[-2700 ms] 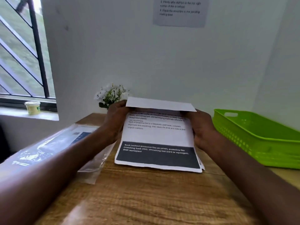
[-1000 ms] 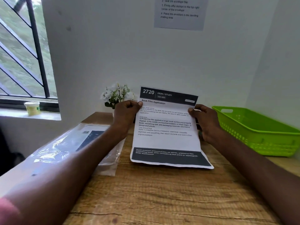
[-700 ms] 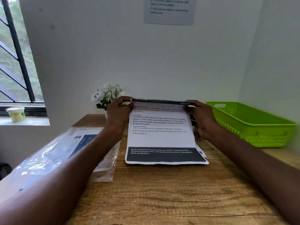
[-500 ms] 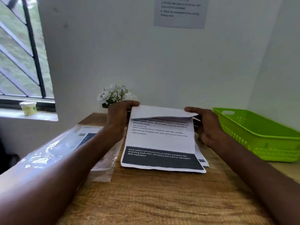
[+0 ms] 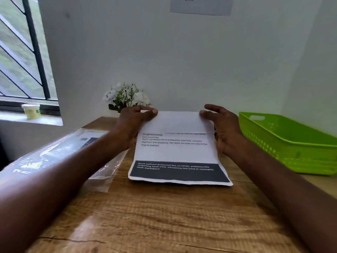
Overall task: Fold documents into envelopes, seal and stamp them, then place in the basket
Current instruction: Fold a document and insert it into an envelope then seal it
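Note:
A printed document (image 5: pixel 175 152) with a dark band along its near edge lies on the wooden desk (image 5: pixel 155 216). Its top third is folded over toward me, white back showing. My left hand (image 5: pixel 133 123) pinches the fold's left corner between thumb and fingers. My right hand (image 5: pixel 221 128) holds the right edge, thumb on the fold, the other fingers spread. The green plastic basket (image 5: pixel 291 143) stands at the right and I see nothing inside it.
A clear plastic sleeve with papers inside (image 5: pixel 60 152) lies along the desk's left side. White flowers (image 5: pixel 125 96) stand at the back by the wall. A small tub (image 5: pixel 32 110) sits on the window sill. A notice sheet (image 5: pixel 200 5) hangs on the wall.
The document was held upright a second ago; its top edge has since been brought over and down toward me, and the folded flap now lies lower on the page.

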Action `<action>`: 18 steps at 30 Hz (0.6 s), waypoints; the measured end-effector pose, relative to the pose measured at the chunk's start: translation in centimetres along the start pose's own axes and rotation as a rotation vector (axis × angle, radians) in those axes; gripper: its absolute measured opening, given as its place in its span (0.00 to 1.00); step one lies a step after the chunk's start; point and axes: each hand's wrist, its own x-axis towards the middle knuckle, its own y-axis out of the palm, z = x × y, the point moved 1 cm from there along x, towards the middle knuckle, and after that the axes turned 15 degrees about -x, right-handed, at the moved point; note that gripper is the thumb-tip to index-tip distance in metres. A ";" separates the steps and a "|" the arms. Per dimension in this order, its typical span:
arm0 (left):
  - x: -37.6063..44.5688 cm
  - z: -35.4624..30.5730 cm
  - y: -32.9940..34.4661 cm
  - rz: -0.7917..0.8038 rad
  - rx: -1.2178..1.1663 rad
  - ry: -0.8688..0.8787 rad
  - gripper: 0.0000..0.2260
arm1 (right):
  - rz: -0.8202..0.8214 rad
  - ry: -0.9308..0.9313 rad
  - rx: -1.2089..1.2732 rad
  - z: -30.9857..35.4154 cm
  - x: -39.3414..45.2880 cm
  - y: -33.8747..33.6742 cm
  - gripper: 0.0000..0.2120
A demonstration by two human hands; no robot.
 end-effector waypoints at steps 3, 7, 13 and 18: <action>0.1 -0.2 0.0 0.047 0.000 0.000 0.05 | -0.082 -0.204 -0.231 0.7 -0.6 -0.2 0.15; -0.2 -0.7 0.4 0.157 0.061 0.123 0.02 | -0.157 -0.713 -0.881 1.6 -1.4 0.2 0.14; -1.0 -1.2 0.9 0.317 0.132 0.191 0.06 | -0.093 -0.801 -0.834 2.3 -3.1 2.0 0.08; -1.0 -1.5 0.7 0.276 0.157 0.197 0.10 | -0.047 -0.692 -0.739 2.6 -2.7 1.4 0.05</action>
